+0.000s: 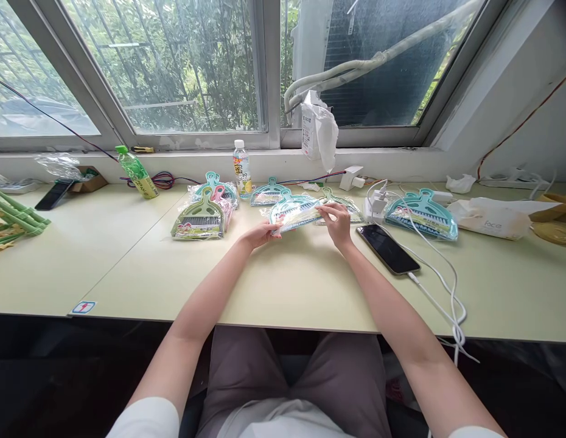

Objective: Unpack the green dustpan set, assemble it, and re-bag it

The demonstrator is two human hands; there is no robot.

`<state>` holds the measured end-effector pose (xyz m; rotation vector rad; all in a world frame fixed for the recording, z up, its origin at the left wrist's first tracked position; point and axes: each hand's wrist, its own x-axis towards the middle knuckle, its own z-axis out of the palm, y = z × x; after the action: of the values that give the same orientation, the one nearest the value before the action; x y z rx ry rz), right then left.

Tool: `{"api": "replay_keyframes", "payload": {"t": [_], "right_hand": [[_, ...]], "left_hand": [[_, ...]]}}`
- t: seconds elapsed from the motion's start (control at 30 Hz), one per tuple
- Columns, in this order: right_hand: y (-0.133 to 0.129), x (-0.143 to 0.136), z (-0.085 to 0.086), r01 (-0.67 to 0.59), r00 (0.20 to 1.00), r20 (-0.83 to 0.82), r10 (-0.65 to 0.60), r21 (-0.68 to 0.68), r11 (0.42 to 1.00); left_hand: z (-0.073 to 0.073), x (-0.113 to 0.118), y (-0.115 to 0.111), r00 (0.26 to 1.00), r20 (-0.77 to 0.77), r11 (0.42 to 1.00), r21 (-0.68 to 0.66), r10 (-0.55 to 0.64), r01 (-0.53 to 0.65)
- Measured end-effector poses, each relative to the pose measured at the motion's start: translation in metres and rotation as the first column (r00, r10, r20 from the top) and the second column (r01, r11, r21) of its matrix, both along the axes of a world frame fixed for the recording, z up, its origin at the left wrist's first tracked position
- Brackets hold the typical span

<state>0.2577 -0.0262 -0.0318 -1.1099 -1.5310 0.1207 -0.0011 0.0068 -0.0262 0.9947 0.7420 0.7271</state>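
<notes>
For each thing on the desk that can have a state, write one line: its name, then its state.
Teal dustpan set: in clear wrap, held by both hands.
Left hand: gripping its left edge.
Right hand: fingers on its right side.
Phone: screen dark, cable plugged in.
Green bottle: capped, tilted.
Yellow-label bottle: capped, upright.

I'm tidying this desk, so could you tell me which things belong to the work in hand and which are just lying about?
In hand: left hand and right hand holding the bagged teal dustpan; dustpan pile; far dustpan.
Lying about: phone, cable, bottles, tissue pack.
</notes>
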Motion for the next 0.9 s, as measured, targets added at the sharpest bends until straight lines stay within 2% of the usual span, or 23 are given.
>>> {"api": "replay_keyframes", "payload": {"t": [0.13, 0.3, 0.5, 0.63, 0.73, 0.83, 0.9], "right_hand": [[0.001, 0.001, -0.001, 0.025, 0.992, -0.123, -0.024, 0.007, 1.000], [0.000, -0.007, -0.005, -0.070, 0.951, -0.308, 0.024, -0.138, 0.988], [0.001, -0.009, -0.011, -0.090, 0.935, -0.354, 0.020, -0.184, 0.979], [0.004, -0.007, -0.010, -0.170, 0.897, -0.442, 0.007, -0.331, 0.928], [0.005, -0.006, -0.007, -0.279, 0.849, -0.528, 0.019, -0.417, 0.865], [0.005, -0.005, -0.004, -0.394, 0.817, -0.570, 0.088, -0.440, 0.807], [0.006, -0.005, -0.003, -0.414, 0.799, -0.592, 0.103, -0.418, 0.808]], "left_hand": [[0.001, 0.007, -0.005, 1.000, -0.007, 1.000, 0.020, -0.016, 0.016], [0.002, 0.006, -0.007, 0.999, -0.025, 0.995, 0.084, -0.048, 0.050], [0.001, 0.004, -0.006, 0.988, -0.060, 0.975, 0.168, -0.140, 0.148], [0.001, 0.004, -0.007, 0.980, -0.123, 0.963, 0.201, -0.157, 0.180], [0.001, 0.001, -0.005, 0.974, -0.169, 0.956, 0.225, -0.152, 0.188], [0.000, -0.002, -0.003, 0.968, -0.203, 0.952, 0.234, -0.149, 0.196], [0.000, -0.002, -0.003, 0.969, -0.219, 0.959, 0.230, -0.117, 0.168]]}}
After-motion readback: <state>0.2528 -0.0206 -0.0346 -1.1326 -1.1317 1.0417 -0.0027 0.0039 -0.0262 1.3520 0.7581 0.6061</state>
